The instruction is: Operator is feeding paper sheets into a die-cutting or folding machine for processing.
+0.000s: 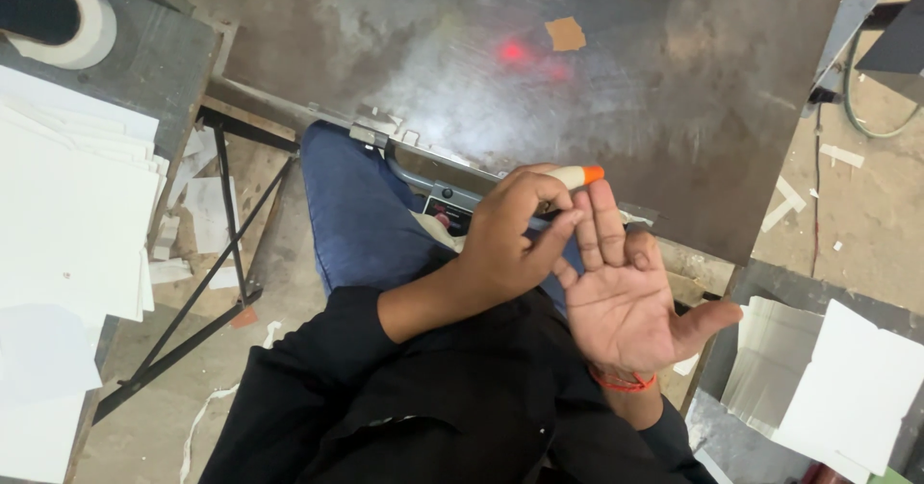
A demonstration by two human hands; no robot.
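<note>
The pen-shaped tool, cream with an orange tip, sits in our left hand, fingers curled closed around it just over the near edge of the dark metal surface. Our right hand lies palm-up beside it, fingers spread, holding nothing, touching the left fingertips.

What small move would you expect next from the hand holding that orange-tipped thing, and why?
Probably the left hand brings the orange-tipped tube down onto the right hand: its fingertips already touch those fingers, and that palm lies open, facing up.
</note>
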